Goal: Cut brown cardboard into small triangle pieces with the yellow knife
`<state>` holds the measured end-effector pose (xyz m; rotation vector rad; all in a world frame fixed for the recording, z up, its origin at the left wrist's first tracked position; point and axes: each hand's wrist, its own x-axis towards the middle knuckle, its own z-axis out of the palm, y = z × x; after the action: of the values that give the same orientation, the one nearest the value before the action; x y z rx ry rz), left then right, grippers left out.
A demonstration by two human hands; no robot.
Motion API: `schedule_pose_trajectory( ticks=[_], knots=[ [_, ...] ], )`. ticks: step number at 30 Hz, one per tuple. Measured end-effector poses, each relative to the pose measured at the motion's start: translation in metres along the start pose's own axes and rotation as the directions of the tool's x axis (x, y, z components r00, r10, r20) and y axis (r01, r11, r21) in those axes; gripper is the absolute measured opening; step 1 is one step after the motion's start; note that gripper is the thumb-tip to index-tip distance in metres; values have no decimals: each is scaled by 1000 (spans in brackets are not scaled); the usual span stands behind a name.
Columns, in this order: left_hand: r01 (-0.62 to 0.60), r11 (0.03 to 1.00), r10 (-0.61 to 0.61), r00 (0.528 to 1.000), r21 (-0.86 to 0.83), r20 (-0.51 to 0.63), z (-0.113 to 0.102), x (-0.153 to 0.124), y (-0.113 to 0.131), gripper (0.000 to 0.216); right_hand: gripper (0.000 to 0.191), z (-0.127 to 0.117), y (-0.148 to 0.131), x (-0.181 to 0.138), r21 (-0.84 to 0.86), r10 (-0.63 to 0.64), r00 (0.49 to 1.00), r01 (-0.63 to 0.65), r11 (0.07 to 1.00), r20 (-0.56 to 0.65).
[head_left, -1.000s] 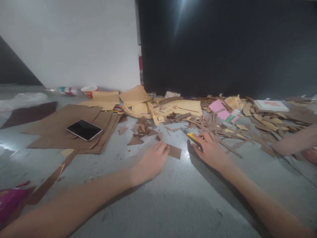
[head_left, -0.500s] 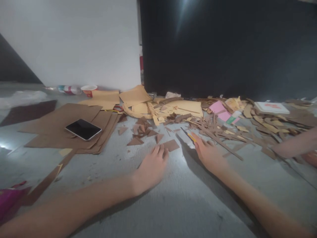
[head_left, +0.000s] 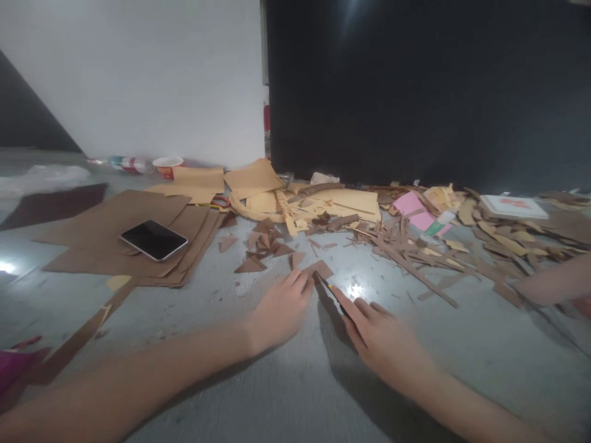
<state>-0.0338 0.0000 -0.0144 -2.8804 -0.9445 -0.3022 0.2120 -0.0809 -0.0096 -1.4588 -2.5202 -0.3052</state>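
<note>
Right now your right hand is closed around a thin cutter, with one finger laid along its top. Its tip is right by the near edge of a small brown card, but it is hard to tell if they touch. Your left hand has its fingers bent close together at the card's left end. You cannot tell from here if they pinch it or just press it.

The card lies on the gray table, in front of you, just beside some little brown triangles.

Be careful! The blade is very near your left fingertips, so a slip could nick them. If your left hand presses too softly, the card could slide or turn, and a cut could go crooked. Pushing too hard might make the blade jump or scratch the table.
</note>
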Motion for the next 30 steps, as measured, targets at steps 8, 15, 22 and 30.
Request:
schedule_pose_trajectory(
  ticks=[8,15,22,30],
  knots=[
    [-10,1000,10,1000,3,6,5,0,-2,54,63,4,-4,-7,-60,-84,995,81,995,-45],
    [-9,1000,8,1000,8,14,2,1,-2,54,78,15,-7,-3,-148,-61,998,57,987,-27],
    [-36,999,36,999,-16,-5,5,2,-3,53,66,20,-8,5,-148,-34,999,28,989,-37],
    [-40,999,40,999,14,-7,3,3,-3,50,55,22,-7,12,-180,-17,1000,15,984,-8]
  ],
)
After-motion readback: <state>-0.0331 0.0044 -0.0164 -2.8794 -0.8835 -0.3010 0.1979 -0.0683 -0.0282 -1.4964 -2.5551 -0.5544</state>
